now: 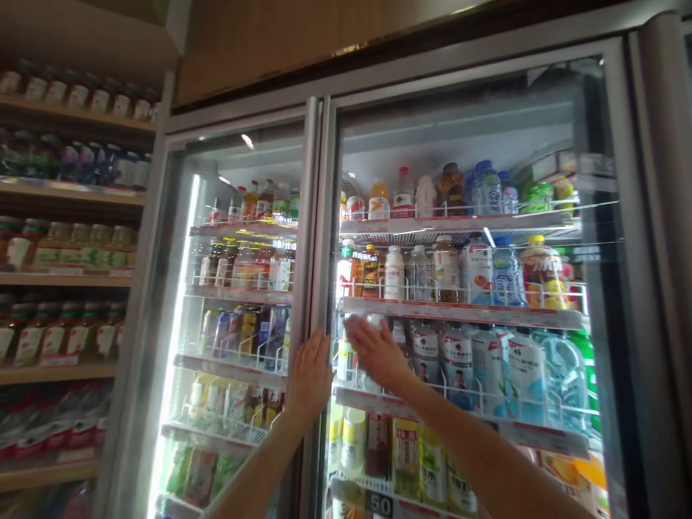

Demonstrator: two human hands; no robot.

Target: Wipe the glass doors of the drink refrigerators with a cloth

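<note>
A two-door glass-fronted drinks cooler stands in front of me. My left hand (pixel 310 375) lies against the vertical frame (pixel 312 288) of the left door, near where the two doors meet, its fingers stretched upward and holding nothing. Just to the right, my right hand (pixel 378 355) is raised in front of the right glass door (pixel 389 130), palm toward it and fingers extended. It is slightly blurred, and I cannot tell whether it touches the glass. Bottles such as a large water bottle (pixel 525 371) stand behind the glass, and both doors look closed.
Inside the cooler are wire-railed shelves (pixel 459 311) with bottles and cans. To the left, wooden shelves (pixel 65 279) carry rows of jars (pixel 81 245) and bottles. A wooden panel (pixel 259 50) runs above the cooler, and a metal post (pixel 662 216) stands at the right.
</note>
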